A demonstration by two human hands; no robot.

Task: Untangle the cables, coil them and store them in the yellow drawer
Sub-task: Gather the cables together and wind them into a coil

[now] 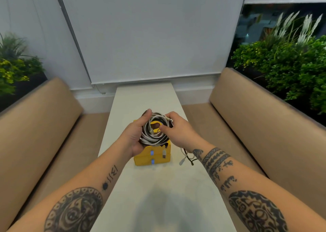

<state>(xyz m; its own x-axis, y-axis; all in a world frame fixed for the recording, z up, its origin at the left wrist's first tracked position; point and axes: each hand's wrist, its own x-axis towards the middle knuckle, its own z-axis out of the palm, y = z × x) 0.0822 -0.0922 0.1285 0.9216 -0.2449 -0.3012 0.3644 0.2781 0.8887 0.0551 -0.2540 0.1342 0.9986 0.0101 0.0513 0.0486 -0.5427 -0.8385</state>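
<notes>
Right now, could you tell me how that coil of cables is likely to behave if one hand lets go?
The coil will probably sag and spring open: nothing visibly ties its loops, and both the left hand and right hand are gripping it. Its loose ends already dangle limply, so it seems floppy. It looks light, held clear above the drawer.

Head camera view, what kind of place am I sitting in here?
Probably a lounge or café-style booth: tan padded benches flank a narrow white table, with planters of greenery behind and a roller blind ahead.
</notes>
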